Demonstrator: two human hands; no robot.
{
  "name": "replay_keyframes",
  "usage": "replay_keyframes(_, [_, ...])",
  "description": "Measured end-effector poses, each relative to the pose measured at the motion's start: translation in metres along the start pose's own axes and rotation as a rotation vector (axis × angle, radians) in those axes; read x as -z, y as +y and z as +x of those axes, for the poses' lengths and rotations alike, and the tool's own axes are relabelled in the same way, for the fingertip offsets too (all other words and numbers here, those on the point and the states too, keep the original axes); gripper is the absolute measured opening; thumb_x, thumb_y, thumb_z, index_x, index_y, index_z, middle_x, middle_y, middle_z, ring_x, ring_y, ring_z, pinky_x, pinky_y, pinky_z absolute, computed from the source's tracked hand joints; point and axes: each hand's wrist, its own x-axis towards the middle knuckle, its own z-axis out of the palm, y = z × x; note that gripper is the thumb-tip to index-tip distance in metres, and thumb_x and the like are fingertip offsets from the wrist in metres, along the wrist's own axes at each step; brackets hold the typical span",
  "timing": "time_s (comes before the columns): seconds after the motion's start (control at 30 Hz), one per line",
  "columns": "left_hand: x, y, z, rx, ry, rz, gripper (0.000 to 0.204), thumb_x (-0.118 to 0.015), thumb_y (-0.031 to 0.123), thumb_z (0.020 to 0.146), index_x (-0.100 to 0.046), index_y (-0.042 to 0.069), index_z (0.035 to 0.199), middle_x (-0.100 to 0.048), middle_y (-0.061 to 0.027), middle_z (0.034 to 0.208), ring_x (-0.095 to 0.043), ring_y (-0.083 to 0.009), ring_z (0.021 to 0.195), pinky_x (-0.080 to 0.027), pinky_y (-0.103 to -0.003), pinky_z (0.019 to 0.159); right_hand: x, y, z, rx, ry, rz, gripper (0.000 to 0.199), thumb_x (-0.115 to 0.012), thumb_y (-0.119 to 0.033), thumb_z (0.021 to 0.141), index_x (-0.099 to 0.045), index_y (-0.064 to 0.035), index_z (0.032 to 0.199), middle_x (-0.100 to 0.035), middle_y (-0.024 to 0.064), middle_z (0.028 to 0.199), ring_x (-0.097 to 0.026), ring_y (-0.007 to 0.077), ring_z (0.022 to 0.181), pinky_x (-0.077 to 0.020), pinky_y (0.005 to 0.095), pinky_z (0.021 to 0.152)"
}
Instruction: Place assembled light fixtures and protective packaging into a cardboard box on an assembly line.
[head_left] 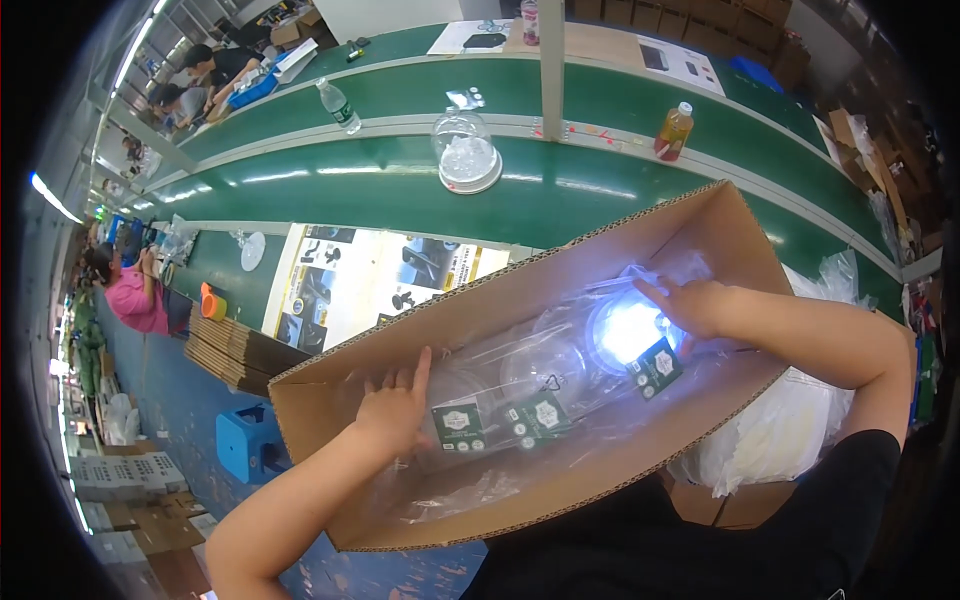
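A long open cardboard box (470,312) lies tilted in front of me. Inside it are several clear domed items in plastic bags, each with a small green label (457,427). My left hand (396,410) presses flat on the bagged item at the box's left end, fingers spread. At the right end, my right hand (688,303) rests on a glowing round dome (625,332) that shines bright blue-white. Neither hand grips anything that I can see.
A green conveyor belt (380,180) runs behind the box with a clear dome (467,152), a water bottle (338,105) and an orange drink bottle (674,131) on it. Printed sheets (370,280), flat cardboard stacks (235,355), a blue stool (245,440). Other people work at far left.
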Motion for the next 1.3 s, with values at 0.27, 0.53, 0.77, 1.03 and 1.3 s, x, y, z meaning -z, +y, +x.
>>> replay_keyframes(0.27, [0.019, -0.015, -0.031, -0.011, -0.021, 0.043, 0.116, -0.084, 0.048, 0.073, -0.02, -0.005, 0.154, -0.064, -0.0265, 0.122, -0.067, -0.0406, 0.104, -0.055, -0.045, 0.091, 0.054, -0.033, -0.088, 0.127, 0.255, -0.091, 0.067, -0.078, -0.039, 0.083, -0.052, -0.0011, 0.132, -0.066, 0.0258, 0.105, -0.069, 0.0426, 0.094, -0.057, 0.048, 0.077])
replay_keyframes(0.53, [0.034, 0.014, -0.097, 0.006, -0.353, 0.038, 0.088, -0.064, 0.067, 0.085, -0.047, -0.005, 0.133, -0.066, -0.0233, 0.121, -0.068, -0.0365, 0.109, -0.054, -0.044, 0.092, 0.032, -0.069, -0.141, 0.393, 0.383, 0.191, 0.056, -0.06, -0.052, 0.095, -0.061, -0.0027, 0.122, -0.07, 0.0204, 0.104, -0.069, 0.0416, 0.091, -0.0566, 0.0494, 0.078])
replay_keyframes(0.77, [-0.008, 0.03, -0.053, 0.002, -0.497, 0.342, 0.123, -0.051, 0.085, 0.079, -0.027, -0.011, 0.151, -0.059, -0.0266, 0.133, -0.061, -0.0369, 0.121, -0.043, -0.054, 0.104, 0.001, -0.012, -0.012, 0.137, 0.017, 0.009, 0.119, -0.079, -0.056, 0.077, -0.01, -0.003, 0.158, -0.046, 0.0305, 0.144, -0.061, 0.0468, 0.115, -0.05, 0.0484, 0.097])
replay_keyframes(1.03, [-0.043, 0.017, -0.02, 0.237, -0.34, 0.774, 0.12, -0.044, 0.087, 0.08, -0.029, -0.006, 0.154, -0.052, -0.0207, 0.143, -0.052, -0.0354, 0.127, -0.04, -0.056, 0.097, -0.016, -0.005, 0.011, 0.034, 0.143, -0.046, 0.135, -0.088, -0.049, 0.069, 0.003, -0.0044, 0.16, -0.058, 0.0309, 0.13, -0.064, 0.0437, 0.112, -0.0531, 0.048, 0.09])
replay_keyframes(1.3, [-0.003, 0.026, -0.066, 0.113, -0.351, 0.541, 0.101, -0.063, 0.082, 0.071, -0.061, 0.003, 0.133, -0.063, -0.0105, 0.123, -0.054, -0.0244, 0.115, -0.041, -0.044, 0.091, 0.025, -0.037, -0.088, 0.156, 0.47, -0.078, 0.082, -0.076, -0.05, 0.082, -0.049, 0.0002, 0.14, -0.065, 0.0228, 0.119, -0.068, 0.0393, 0.103, -0.0566, 0.0466, 0.083])
